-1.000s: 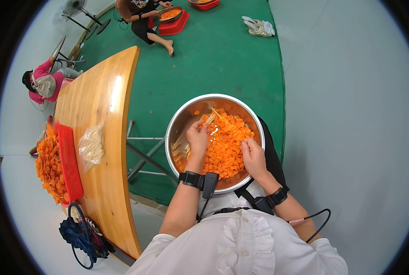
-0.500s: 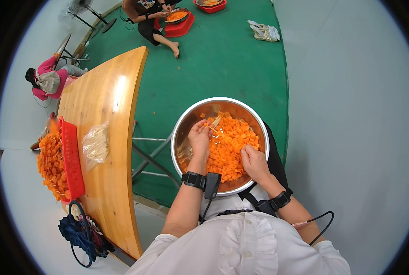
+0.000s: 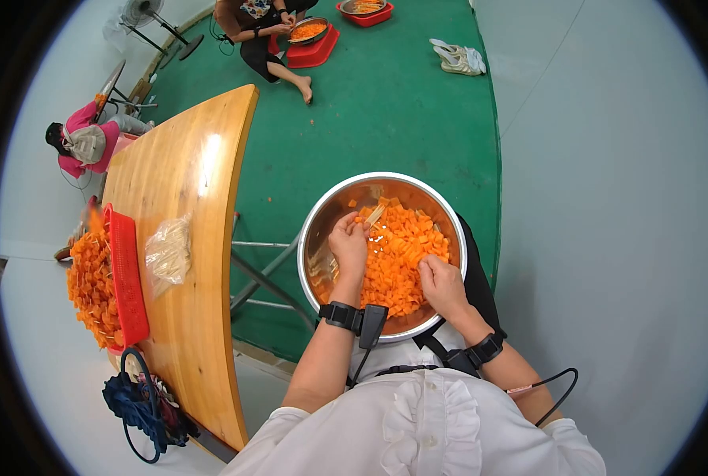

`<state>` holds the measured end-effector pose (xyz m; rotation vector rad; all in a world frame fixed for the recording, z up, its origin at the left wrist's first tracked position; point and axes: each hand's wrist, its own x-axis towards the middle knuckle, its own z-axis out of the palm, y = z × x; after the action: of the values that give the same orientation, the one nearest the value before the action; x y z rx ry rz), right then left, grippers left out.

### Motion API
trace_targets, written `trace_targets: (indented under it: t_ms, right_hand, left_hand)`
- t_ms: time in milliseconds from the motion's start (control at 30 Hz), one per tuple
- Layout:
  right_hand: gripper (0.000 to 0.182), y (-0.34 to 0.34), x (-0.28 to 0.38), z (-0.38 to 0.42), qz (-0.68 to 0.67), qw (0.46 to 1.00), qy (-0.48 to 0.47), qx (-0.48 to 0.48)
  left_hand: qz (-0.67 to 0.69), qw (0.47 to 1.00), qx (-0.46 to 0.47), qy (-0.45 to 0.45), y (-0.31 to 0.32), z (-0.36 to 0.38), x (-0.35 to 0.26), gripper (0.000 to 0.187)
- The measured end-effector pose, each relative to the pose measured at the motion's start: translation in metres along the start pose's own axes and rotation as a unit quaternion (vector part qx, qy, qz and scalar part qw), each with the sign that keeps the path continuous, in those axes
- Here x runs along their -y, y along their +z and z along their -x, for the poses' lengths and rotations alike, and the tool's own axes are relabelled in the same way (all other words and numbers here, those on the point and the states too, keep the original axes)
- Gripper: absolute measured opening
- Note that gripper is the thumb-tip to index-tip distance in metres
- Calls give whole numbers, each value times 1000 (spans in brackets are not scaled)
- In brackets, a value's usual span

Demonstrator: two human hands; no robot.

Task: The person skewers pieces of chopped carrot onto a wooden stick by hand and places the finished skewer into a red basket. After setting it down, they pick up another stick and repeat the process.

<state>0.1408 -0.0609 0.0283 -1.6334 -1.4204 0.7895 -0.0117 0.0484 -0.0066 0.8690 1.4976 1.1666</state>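
A steel bowl (image 3: 313,278) of diced carrot (image 3: 401,289) rests on my lap. Over its left part my left hand (image 3: 349,247) is closed in a pinch, with a thin wooden stick and a bit of orange at the fingertips. Beside those fingertips a small bundle of pale wooden sticks (image 3: 375,215) lies on the carrot. My right hand (image 3: 444,287) is closed at the bowl's right side, fingertips down at the carrot pieces; what they pinch, if anything, is hidden.
Left of me stands a wooden table (image 3: 183,341) with a bag of sticks (image 3: 168,252) and a red basket (image 3: 129,278) heaped with carrot pieces. A blue bag (image 3: 136,404) hangs nearby. Two people (image 3: 84,143) work farther off; shoes (image 3: 457,58) lie on the green floor.
My left fingers have shifted slightly and the stick at their tips shows less. The right hand stays nearly in place. The whole view has moved a little.
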Motion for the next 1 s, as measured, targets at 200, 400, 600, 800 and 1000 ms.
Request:
trace_targets:
  t_ms: [200,400,600,800,1000]
  right_hand:
    - [14,-4,2,1,-30,999,21,-13]
    - [14,-5,2,1,-38,999,21,-17]
    - [14,-3,3,0,-50,998,15,-32]
    - [14,-5,3,0,-50,998,22,-21]
    - [14,-4,0,2,-62,998,19,-17]
  left_hand:
    - [31,993,-71,-87,-8,-7,-4,18]
    - [109,986,-104,-72,-4,-6,-12,20]
    - [-314,921,22,230,-10,-1,10,16]
    - [-557,797,61,226,-5,10,8,16]
    - [-526,821,41,217,-1,15,1,13]
